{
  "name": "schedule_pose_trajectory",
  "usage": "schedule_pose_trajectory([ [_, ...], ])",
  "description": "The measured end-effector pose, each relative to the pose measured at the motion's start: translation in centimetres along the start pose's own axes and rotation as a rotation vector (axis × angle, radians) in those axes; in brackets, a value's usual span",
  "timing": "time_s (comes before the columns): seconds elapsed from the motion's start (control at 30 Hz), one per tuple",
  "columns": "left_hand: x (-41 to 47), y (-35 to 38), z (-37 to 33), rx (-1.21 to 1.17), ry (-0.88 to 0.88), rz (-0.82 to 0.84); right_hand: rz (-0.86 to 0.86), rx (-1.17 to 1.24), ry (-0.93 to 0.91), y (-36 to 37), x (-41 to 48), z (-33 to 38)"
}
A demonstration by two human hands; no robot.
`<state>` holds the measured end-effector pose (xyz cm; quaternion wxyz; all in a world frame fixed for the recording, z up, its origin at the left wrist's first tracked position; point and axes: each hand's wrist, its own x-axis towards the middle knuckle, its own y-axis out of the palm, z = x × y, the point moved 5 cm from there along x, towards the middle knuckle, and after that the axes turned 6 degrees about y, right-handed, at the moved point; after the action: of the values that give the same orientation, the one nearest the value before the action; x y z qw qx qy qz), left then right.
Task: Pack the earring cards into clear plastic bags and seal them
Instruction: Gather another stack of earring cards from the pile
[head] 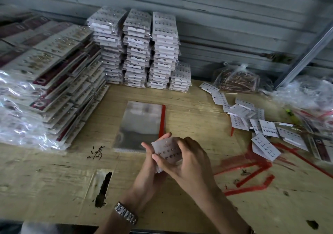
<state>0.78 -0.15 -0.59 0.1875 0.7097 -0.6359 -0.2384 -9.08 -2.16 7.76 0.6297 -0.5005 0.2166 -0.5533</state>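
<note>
Both hands hold one white earring card (166,150) with rows of small studs, just above the table near its front middle. My left hand (150,163) cups it from behind and below, fingers up past its left edge. My right hand (187,159) curls over its right side, thumb across the front. I cannot tell whether a bag covers the card. A stack of clear plastic bags (142,123) with a red strip along its right edge lies flat just beyond the hands. Loose earring cards (259,125) are scattered at the right.
Tall stacks of bagged cards (138,53) stand at the back centre. Slanted rows of bagged maroon-and-white cards (54,82) fill the left. Peeled red strips (252,167) litter the table right of the hands. Plastic bags of stock (237,78) sit back right. A metal watch (126,214) is on my left wrist.
</note>
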Motion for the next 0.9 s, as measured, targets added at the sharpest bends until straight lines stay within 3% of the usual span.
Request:
schedule_pose_trajectory([
  [0.17, 0.1, -0.4, 0.0, -0.106, -0.079, 0.01, -0.047, -0.242, 0.009, 0.2, -0.2, 0.5],
  [0.3, 0.0, -0.3, -0.4, -0.257, -0.143, 0.028, 0.004, -0.277, -0.002, -0.2, -0.2, 0.5],
  [0.37, -0.2, 0.0, -0.8, -0.33, -0.188, 0.047, 0.085, -0.176, -0.077, -0.6, 0.3, 0.0],
  [0.47, -0.4, 0.1, -0.8, -0.354, -0.231, 0.082, 0.39, 0.113, -0.241, -0.6, 1.0, -0.9],
  [0.63, -0.6, -0.2, -0.2, -0.297, -0.273, 0.135, 0.742, 0.277, -0.154, 0.8, 1.2, -2.1],
  [0.9, -0.5, -0.4, 0.0, -0.256, -0.304, 0.098, 0.693, 0.339, -0.11, 1.0, 0.9, -2.5],
])
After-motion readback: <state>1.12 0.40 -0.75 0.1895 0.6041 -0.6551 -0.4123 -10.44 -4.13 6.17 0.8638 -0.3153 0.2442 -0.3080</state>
